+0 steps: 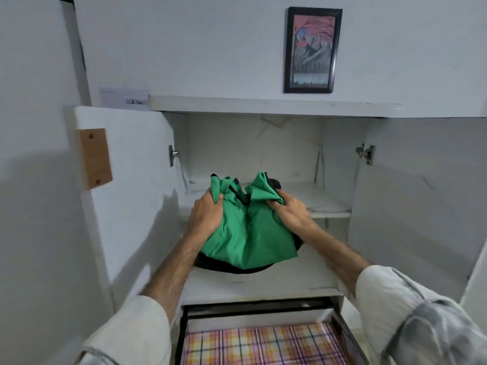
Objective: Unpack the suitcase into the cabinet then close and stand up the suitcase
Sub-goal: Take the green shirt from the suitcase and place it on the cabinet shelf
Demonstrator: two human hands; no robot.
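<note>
I hold a bundle of clothes in front of the open white cabinet (263, 105). A green garment (247, 238) lies on top of a black one (232, 267). My left hand (207, 214) grips the green cloth at its left side and my right hand (290, 210) grips it at its right side. The bundle hangs just above the cabinet's lower shelf (263, 283), below the upper shelf (324, 204). At the bottom of the view lies the open suitcase (263, 343), showing its plaid lining and dark frame.
Both cabinet doors stand open: the left door (126, 185) with a wooden block (93, 158) on it, the right door (421, 193) with its hinge (366, 154). A framed picture (312, 50) hangs on the wall above.
</note>
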